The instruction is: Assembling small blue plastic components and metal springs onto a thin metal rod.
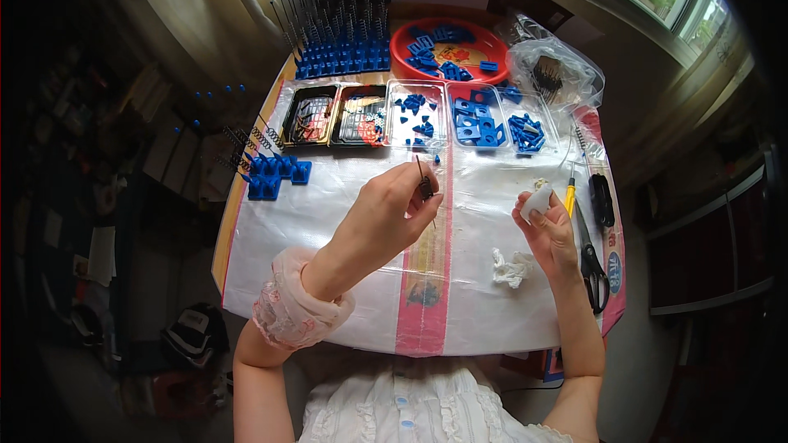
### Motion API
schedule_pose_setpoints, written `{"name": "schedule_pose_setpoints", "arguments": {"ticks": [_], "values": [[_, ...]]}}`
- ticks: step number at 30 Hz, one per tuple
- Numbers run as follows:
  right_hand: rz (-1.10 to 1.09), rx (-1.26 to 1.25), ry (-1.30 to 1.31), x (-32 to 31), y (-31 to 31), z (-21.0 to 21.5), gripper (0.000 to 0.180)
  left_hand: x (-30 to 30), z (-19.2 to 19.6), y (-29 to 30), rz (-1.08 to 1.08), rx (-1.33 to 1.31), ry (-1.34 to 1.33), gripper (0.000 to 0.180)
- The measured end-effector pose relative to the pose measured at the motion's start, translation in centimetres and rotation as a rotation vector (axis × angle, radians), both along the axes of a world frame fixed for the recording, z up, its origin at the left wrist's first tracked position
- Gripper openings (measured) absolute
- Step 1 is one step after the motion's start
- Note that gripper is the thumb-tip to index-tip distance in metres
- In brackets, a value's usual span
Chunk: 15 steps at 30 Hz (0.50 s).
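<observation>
Above the middle of the table, my left hand (382,209) is closed in a pinch on a thin dark rod (419,169) with a small black coil-like piece on it; the fingers partly hide it. To its right, my right hand (552,236) has its fingers wrapped round a small white object (538,198), whose kind I cannot make out. A crumpled white tissue (511,268) lies below that hand. Just beyond my left fingertips, a small blue cone (437,159) rests on the sheet by the clear tray of blue cones (417,103).
Blue bases with upright springs (345,57) fill the back left; more blue bases (275,176) stand at the left edge. A red basin (410,74) holds blue parts. At right lie a yellow-handled tool (570,193), scissors (595,271) and a plastic bag (579,57).
</observation>
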State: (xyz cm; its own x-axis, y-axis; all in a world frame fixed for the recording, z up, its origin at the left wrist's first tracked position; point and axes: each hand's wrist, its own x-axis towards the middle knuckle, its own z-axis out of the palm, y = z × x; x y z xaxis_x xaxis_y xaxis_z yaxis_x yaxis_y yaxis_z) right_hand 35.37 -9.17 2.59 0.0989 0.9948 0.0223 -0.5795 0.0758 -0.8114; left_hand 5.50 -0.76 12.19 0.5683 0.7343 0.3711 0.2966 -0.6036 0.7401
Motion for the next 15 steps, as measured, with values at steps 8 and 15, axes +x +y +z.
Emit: {"name": "schedule_pose_setpoints", "arguments": {"ticks": [8, 15], "values": [[-0.109, -0.04, -0.353, -0.3, 0.5, 2.3, 0.041, 1.3, -0.3, 0.5, 0.017, 0.081, 0.102, 0.012], [-0.113, -0.092, -0.642, 1.0, 2.0, 3.0, 0.028, 1.2, 0.3, 0.7, 0.003, 0.068, 0.114, 0.011]]}}
